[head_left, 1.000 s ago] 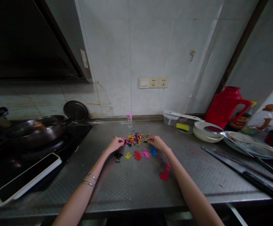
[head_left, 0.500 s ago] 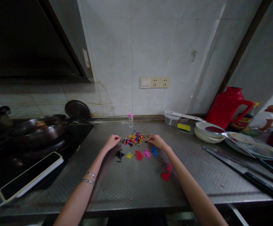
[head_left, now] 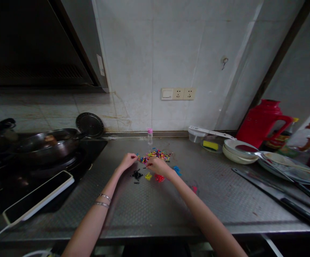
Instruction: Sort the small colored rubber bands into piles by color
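A mixed pile of small, thin coloured pieces (head_left: 158, 154) lies on the metal counter (head_left: 144, 210); their kind is too small to tell. In front of it are separate little heaps: black pieces (head_left: 137, 174), yellow pieces (head_left: 148, 176), red pieces (head_left: 159, 177) and blue pieces (head_left: 176, 171). My left hand (head_left: 128, 161) is closed in a pinch at the pile's left edge; what it holds is hidden. Above the yellow and red heaps, my right hand (head_left: 158, 167) pinches a small black piece (head_left: 144, 167). My right forearm partly covers a red flat shape (head_left: 194, 189).
A small clear bottle with a pink cap (head_left: 150, 136) stands behind the pile. On the right are a yellow sponge (head_left: 210, 145), stacked bowls (head_left: 237, 155), a long knife (head_left: 262, 185) and a red thermos (head_left: 262, 123). A phone (head_left: 38, 198) and a pan (head_left: 47, 146) are left.
My right hand has moved left from the pile's right edge to over the small heaps, covering the pink heap. My left hand stays at the pile's left edge. The view has shifted slightly.
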Demonstrator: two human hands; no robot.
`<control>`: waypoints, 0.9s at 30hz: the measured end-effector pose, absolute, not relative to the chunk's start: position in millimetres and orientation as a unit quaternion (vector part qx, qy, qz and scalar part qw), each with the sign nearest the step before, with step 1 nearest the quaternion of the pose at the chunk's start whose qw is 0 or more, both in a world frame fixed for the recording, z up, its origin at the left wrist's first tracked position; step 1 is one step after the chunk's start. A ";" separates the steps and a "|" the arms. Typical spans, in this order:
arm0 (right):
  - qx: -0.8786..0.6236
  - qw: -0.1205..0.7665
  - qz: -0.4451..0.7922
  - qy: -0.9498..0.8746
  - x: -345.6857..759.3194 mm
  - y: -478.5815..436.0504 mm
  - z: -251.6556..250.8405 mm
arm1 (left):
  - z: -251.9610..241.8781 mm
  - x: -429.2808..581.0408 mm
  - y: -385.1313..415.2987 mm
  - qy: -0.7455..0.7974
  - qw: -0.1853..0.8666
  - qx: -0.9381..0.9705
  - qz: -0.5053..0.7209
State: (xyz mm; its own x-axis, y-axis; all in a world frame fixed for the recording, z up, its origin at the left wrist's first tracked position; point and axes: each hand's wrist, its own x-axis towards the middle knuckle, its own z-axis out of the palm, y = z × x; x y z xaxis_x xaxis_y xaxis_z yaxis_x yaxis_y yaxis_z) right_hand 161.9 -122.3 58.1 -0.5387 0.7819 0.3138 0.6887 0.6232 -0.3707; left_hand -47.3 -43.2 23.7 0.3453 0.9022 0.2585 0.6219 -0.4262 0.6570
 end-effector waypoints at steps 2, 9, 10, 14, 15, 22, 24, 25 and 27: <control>-0.424 0.224 0.096 -0.872 144.2 -123.4 57.1 | 20.6 -47.6 -40.9 0.483 0.221 0.792 0.301; -0.384 0.232 0.134 -0.884 131.7 -126.2 56.7 | 18.7 -50.6 -36.6 0.504 0.227 0.768 0.324; -0.384 0.243 0.139 -0.880 137.2 -126.1 57.4 | 19.3 -52.5 -35.9 0.519 0.231 0.753 0.332; -0.409 0.274 0.136 -0.860 173.0 -126.1 60.8 | 20.1 -63.8 -31.7 0.600 0.214 0.691 0.342; -0.417 0.272 0.140 -0.856 184.2 -127.0 61.3 | 20.1 -66.7 -30.3 0.617 0.205 0.682 0.335; -0.507 0.274 0.139 -0.806 250.6 -142.9 56.4 | 30.6 -70.3 -22.1 0.658 0.181 0.678 0.273; -0.514 0.280 0.140 -0.799 259.9 -147.0 53.3 | 34.3 -66.6 -20.3 0.653 0.183 0.687 0.260; -0.515 0.284 0.143 -0.796 262.7 -148.5 51.7 | 35.4 -64.7 -19.6 0.652 0.184 0.692 0.250; -0.518 0.290 0.152 -0.791 265.5 -150.5 48.6 | 36.3 -61.2 -18.5 0.653 0.181 0.698 0.231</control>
State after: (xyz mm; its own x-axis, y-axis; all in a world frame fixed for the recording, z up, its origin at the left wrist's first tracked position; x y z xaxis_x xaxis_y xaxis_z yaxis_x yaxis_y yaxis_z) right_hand 265.5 -150.5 48.6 -0.2962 0.9063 0.3013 0.7304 0.4183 -0.5400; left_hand -61.2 -18.5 36.3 0.0410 0.9954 0.0860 0.8287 -0.0820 0.5537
